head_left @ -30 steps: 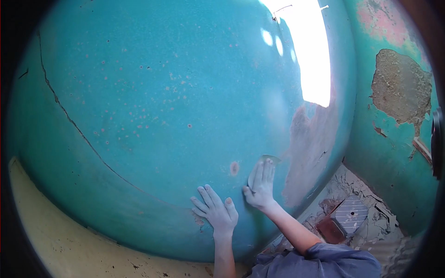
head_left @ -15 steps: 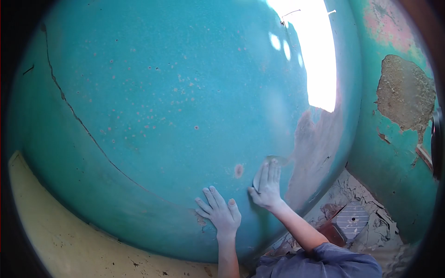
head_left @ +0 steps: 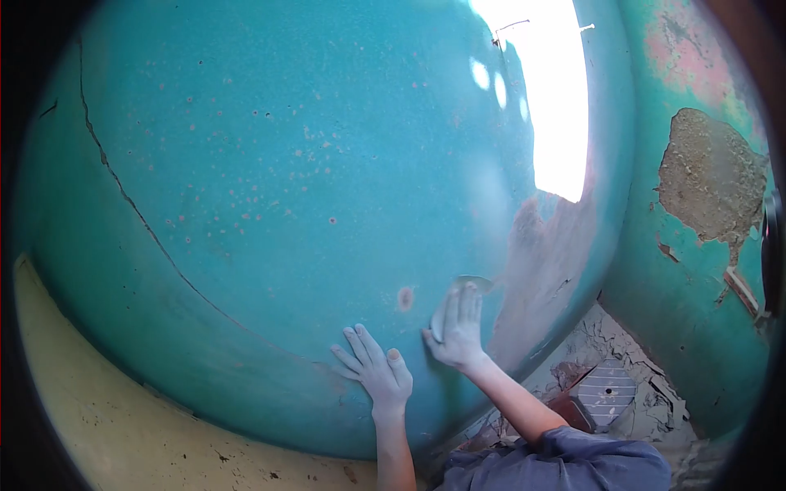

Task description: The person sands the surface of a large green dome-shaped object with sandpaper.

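Note:
A teal painted wall (head_left: 286, 196) fills most of the view. My left hand (head_left: 378, 375), coated in pale dust, lies flat on its lower part with the fingers spread and nothing held. To its right, my dusty right hand (head_left: 458, 331) presses a thin, round-edged sandpaper disc (head_left: 474, 282) against the paint. The disc's rim shows beyond the fingertips and beside the thumb; the rest is hidden under the hand. Just right of that hand begins a worn grey-pink patch (head_left: 544, 274). A small pale spot (head_left: 405, 299) sits left of the disc.
A long crack (head_left: 151, 233) runs down the wall's left side. Bright sunlight (head_left: 561, 106) falls at the upper right, near a nail (head_left: 586, 28). The adjoining wall has a bare plaster patch (head_left: 712, 176). Debris and a striped, box-like object (head_left: 604, 394) lie at lower right.
The view has shifted slightly, so the wall marks sit further left. Against those marks, my right hand with the disc has slid a little down and right; my left hand stays about in place.

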Tool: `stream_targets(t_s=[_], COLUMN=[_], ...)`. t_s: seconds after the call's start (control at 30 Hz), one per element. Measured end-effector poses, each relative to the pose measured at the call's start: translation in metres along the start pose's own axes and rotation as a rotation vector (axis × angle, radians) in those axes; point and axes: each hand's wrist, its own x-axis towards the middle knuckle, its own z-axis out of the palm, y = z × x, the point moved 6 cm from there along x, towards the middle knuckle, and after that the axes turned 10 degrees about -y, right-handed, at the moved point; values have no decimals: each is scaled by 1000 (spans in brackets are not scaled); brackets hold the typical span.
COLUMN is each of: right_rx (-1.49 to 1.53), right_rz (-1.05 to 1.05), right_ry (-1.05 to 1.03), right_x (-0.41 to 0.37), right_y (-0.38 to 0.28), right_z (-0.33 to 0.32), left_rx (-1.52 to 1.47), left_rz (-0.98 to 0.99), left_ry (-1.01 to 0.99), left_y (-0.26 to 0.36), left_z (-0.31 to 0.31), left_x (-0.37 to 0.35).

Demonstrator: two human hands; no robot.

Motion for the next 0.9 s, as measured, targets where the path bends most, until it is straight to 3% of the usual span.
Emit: stream_targets(t_s=[0.07,0.13,0.23,0.33,0.43,0.57,0.67,0.77,0.9], right_rx=[149,257,227,109,62,98,254,244,152], right_rz=[261,225,189,50,-112,-2,118,81,-27], right_ry=[-10,207,274,123,-35,-22,118,217,19], right_x=[-7,32,93,93,35,1,56,97,73], right_y=[54,89,61,2,-9,55,92,73,30], right_z=[2,-23,-74,-71,-26,-13,-53,-95,-64], left_rx=[9,18,-16,-70,-99,-109,-71,-122,-134], left_rz=[13,53,-28,-36,-76,-96,-107,-143,-144], left_ry=[-3,14,-2,52,109,88,64,65,79], left_y=[-2,2,8,18,31,38,45,56,71], left_z=[-2,-3,0,5,7,14,19,24,34], left_x=[-1,-2,0,4,6,4,0,2,2])
